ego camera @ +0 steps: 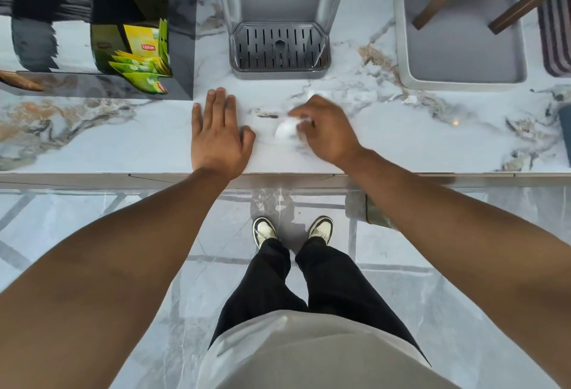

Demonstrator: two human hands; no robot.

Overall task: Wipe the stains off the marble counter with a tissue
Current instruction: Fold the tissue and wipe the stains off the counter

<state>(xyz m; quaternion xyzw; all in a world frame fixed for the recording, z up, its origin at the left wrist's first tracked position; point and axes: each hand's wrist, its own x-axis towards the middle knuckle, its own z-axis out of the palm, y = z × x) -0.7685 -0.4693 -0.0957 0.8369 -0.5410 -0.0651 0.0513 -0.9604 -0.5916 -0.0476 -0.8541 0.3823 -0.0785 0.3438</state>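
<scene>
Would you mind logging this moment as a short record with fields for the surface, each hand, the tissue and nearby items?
surface: marble counter, veined
left hand: flat, palm down on the counter, empty
right hand: gripping a white tissue against the counter
tissue: crumpled, blurred
marks: dark smudge between the hands
behind hands: grey drip tray
far left: Lipton tea bags
far right: grey tray

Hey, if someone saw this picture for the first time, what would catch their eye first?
Probably the two hands on the marble counter: the left hand lies flat and open near the front edge, while the right hand beside it grips a crumpled white tissue, blurred as if in motion. Next, the bright yellow-green tea bags in the dark holder at the back left, and the grey drip tray straight behind the hands.
</scene>
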